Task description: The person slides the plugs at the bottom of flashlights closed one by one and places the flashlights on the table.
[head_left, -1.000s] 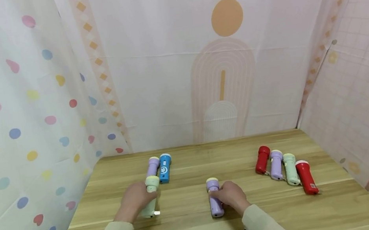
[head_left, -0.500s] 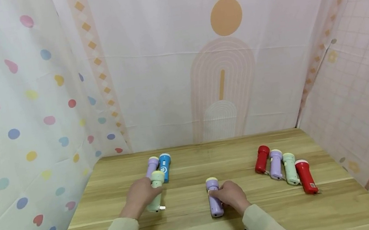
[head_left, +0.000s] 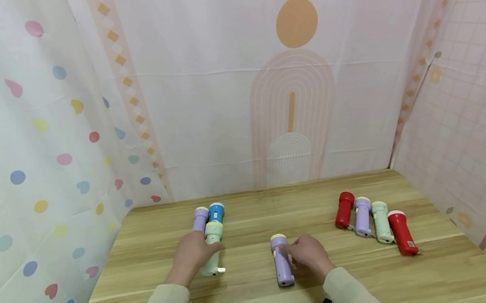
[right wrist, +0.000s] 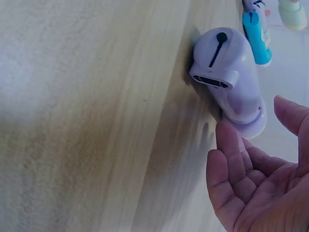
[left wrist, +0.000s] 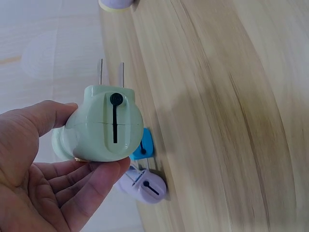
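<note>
Loosened the right hand [head_left: 309,252] since a moment earlier, to a wide pose beside the near purple torch [head_left: 282,266], with contact impossible to tell; shifted the green torch [head_left: 214,233] rightward and back, gripped in the left hand [head_left: 192,256]. Risked bumping the blue torch [head_left: 217,213] or back purple torch [head_left: 201,219], and setting either rolling, by lowering too far back. Left open table [head_left: 250,263] between green torch and near purple torch, more toward the right-hand row [head_left: 382,222], little behind the blue torch.

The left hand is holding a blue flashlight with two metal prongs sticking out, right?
Not quite: the flashlight in the left hand is pale green, not blue. The left wrist view shows it, and two metal prongs do stick out.
</note>
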`<state>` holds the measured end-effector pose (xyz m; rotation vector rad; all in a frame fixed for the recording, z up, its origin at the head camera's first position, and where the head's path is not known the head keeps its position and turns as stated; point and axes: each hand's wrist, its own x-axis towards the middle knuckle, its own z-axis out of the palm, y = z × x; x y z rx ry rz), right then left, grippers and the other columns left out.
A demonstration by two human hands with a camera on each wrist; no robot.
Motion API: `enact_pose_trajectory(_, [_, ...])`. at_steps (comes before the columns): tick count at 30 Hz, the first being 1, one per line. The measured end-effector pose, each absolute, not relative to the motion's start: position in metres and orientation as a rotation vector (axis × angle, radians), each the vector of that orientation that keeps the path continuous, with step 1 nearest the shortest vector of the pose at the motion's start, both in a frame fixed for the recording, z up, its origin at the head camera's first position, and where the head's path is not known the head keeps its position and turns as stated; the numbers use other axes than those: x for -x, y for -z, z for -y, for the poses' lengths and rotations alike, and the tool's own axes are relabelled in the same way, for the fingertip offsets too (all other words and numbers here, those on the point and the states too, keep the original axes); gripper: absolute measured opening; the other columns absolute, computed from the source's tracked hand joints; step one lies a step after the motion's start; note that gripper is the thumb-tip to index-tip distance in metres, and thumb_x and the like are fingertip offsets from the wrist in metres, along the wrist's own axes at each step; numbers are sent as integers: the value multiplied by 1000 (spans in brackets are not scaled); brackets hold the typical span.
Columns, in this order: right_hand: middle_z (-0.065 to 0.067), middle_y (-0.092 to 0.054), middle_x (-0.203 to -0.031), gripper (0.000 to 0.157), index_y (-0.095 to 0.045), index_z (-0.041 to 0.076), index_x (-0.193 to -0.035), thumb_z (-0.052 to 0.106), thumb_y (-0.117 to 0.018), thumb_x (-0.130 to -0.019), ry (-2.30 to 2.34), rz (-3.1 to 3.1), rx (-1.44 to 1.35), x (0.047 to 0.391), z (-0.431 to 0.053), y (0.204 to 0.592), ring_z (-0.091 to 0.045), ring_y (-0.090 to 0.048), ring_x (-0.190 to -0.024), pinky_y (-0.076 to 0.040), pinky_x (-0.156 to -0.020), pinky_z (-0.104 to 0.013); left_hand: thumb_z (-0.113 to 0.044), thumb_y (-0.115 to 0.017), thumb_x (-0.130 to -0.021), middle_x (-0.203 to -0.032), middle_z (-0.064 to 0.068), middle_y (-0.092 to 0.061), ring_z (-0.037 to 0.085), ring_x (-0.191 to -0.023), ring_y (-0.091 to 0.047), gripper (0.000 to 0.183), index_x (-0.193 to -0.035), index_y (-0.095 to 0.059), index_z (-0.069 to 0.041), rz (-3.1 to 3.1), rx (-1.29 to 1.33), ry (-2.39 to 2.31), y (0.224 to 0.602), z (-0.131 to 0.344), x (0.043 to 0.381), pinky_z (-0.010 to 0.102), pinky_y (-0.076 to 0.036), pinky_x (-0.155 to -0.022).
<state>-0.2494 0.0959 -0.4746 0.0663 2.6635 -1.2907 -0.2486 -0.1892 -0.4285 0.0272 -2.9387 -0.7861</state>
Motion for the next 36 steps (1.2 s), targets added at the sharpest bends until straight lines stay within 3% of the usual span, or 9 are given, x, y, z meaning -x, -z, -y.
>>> enact_pose_trajectory(4, [2, -49, -55, 41, -61, 9, -66, 39, -65, -93, 1287, -2709, -73, 249, -97, 470, -13, -44, -50, -33, -47, -27, -30, -77, -78, -64, 3, -56, 20, -59, -53, 29, -70, -60, -8, 2938, -4, 795, 430, 184, 248, 35, -43, -54])
enact_pose_trajectory(7, [0, -57, -66, 35, -71, 6, -85, 39, -64, -94, 1297, -2722, -92, 249, -96, 466, -16, -55, -59, -41, -52, -29, -29, -77, -78, -62, 1, -55, 19, -58, -52, 28, -69, -59, -9, 2916, 9, 809, 430, 181, 248, 35, -42, -54])
enact_pose_trajectory(10, [-3, -62, -78, 36, -73, 3, -103, 38, -65, -95, 1322, -2715, -111, 249, -94, 463, -19, -61, -69, -46, -59, -32, -27, -75, -79, -61, 1, -53, 19, -57, -51, 28, -66, -57, -9, 2899, 4, 843, 430, 178, 247, 34, -42, -53])
enact_pose_trajectory(18, [-6, -69, -95, 37, -74, 2, -105, 36, -65, -95, 1374, -2739, -89, 250, -86, 456, -20, -60, -87, -50, -72, -37, -29, -74, -81, -59, 1, -50, 17, -56, -48, 32, -64, -54, -9, 2894, -8, 894, 427, 169, 249, 31, -38, -50])
enact_pose_trajectory(28, [-14, -69, -97, 41, -67, -7, -116, 30, -59, -100, 1681, -2472, -78, 246, -67, 452, -18, -64, -79, -55, -69, -34, -31, -74, -83, -62, 1, -49, 16, -57, -46, 35, -66, -53, -9, 2867, -15, 921, 424, 160, 254, 30, -38, -51])
enact_pose_trajectory(36, [-11, -65, -89, 39, -65, -11, -112, 25, -56, -102, 1789, -2356, -65, 242, -56, 459, -17, -62, -71, -52, -63, -30, -32, -74, -84, -59, 0, -47, 16, -55, -45, 38, -64, -51, -9, 2828, -1, 917, 418, 155, 258, 30, -37, -50])
